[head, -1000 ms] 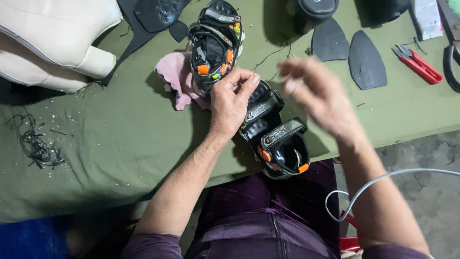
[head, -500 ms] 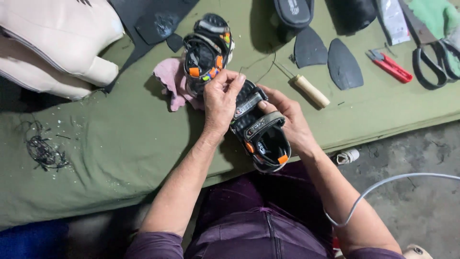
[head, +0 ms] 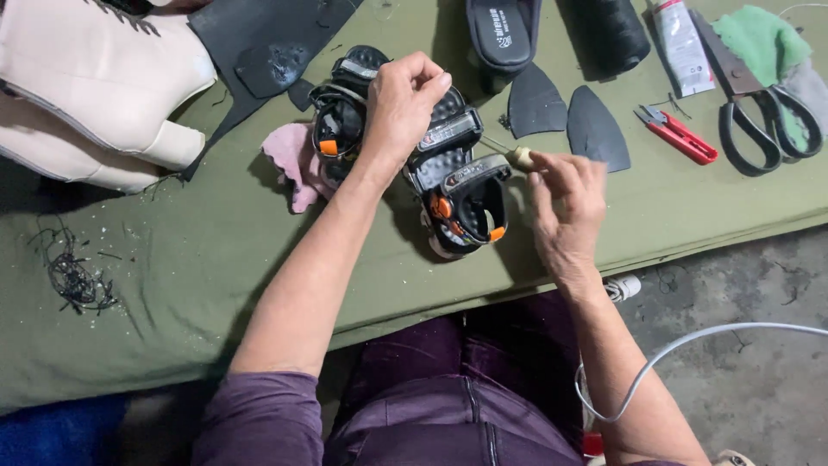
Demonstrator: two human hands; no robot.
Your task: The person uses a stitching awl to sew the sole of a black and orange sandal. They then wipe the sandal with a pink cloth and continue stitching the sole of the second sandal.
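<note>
Left grip (head: 405, 103) clamped over black sandal (head: 457, 185), right grip (head: 565, 203) pinching wooden-handled awl (head: 516, 156), near table edge (head: 690, 246).

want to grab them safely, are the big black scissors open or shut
Open: the scissors lie flat on the green cloth, handle loops spread apart.

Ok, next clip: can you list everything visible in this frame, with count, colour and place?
sandals: two, black with orange accents, table centre, one under the left hand
awl: one, wooden handle, in the right hand, tip at the nearer sandal
pink cloth: one, left of the sandals
rubber sole pieces: two, black, behind the sandals
thread snips: one, red
scissors: one, black handles, far right
tube: one, white, top right
green cloth: one, top right
thread spool: one, black, top
cream boot: one, top left
table cover: one, olive
left hand: on the sandal
right hand: holding the awl
</note>
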